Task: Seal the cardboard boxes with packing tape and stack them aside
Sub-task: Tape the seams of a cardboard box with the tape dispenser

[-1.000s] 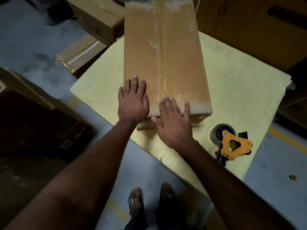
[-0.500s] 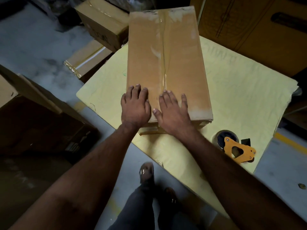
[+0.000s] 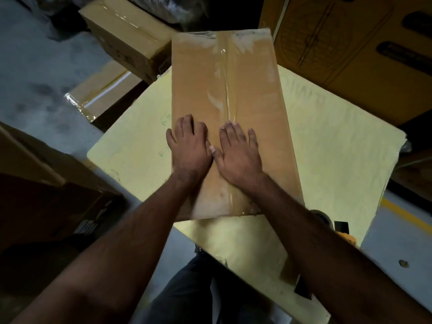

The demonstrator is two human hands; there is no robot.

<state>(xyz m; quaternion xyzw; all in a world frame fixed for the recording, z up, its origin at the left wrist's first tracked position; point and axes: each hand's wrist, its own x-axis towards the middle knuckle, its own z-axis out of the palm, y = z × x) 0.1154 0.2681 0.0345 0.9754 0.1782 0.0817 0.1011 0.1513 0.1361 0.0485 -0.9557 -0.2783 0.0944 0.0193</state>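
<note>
The yellow-covered bench carries my long cardboard box, lengthwise away from me, clear tape running down its centre seam. Taped boxes lie on the floor at far left; a large printed carton stands at far right. The tape dispenser is mostly hidden behind my right forearm. My left hand and right hand press flat on the box top, fingers straight and slightly spread, thumbs nearly touching.

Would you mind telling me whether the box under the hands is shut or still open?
Shut: the box's top flaps lie flat, with glossy tape along the centre seam.
</note>
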